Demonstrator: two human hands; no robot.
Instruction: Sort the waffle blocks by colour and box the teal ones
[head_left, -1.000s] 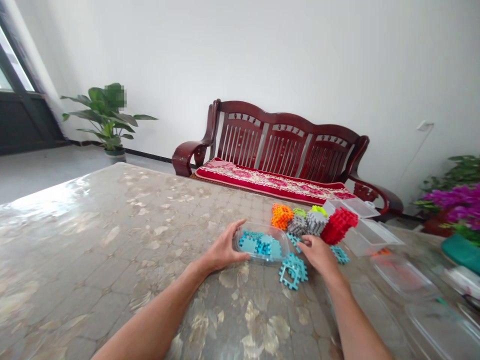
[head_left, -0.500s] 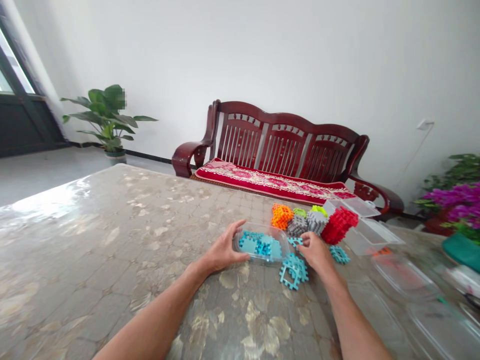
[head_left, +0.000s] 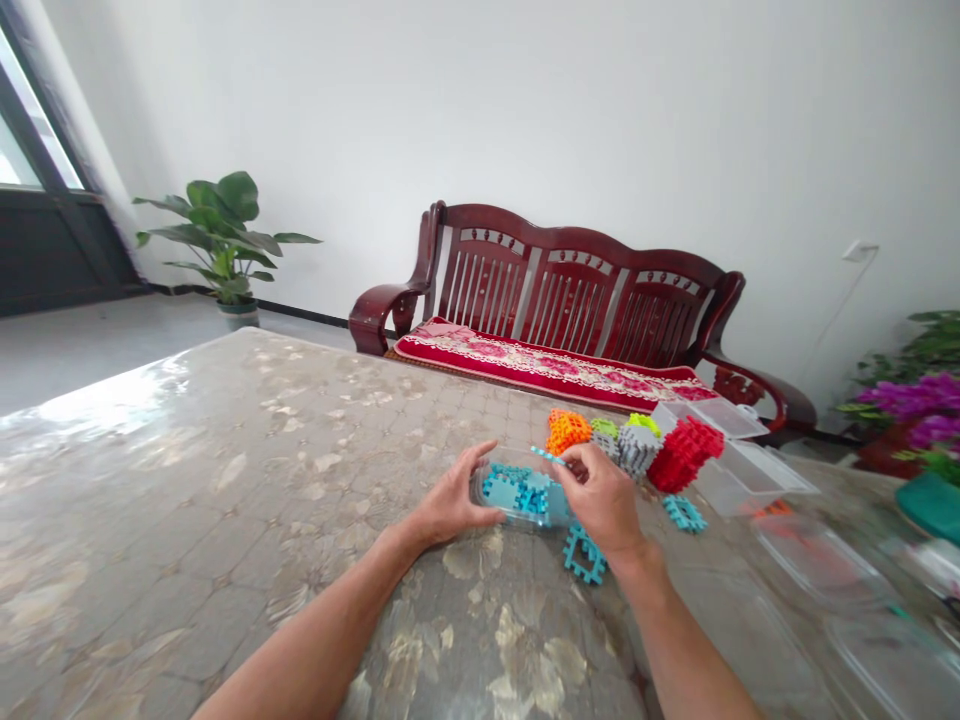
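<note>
My left hand (head_left: 452, 498) grips the left end of a small clear plastic box (head_left: 517, 494) holding several blue interlocking pieces. My right hand (head_left: 598, 494) is above the box's right end, with its fingers pinched on a flat blue piece (head_left: 549, 456) held edge-on. More blue pieces lie on the table: a pile (head_left: 583, 553) just under my right wrist and one (head_left: 682, 513) further right. Behind them stand clumps of orange pieces (head_left: 566, 431), grey pieces (head_left: 636, 449), green pieces (head_left: 643, 421) and red pieces (head_left: 684, 451).
The patterned table (head_left: 247, 480) has clear plastic boxes and lids (head_left: 739, 470) along its right side. A dark wooden bench (head_left: 577, 300) with a red cushion stands behind it. A potted plant (head_left: 222, 232) is at the far left and purple flowers (head_left: 915, 400) at the right.
My right hand picked a blue piece up from the table and carried it left, over the clear box. My left hand stayed on the box.
</note>
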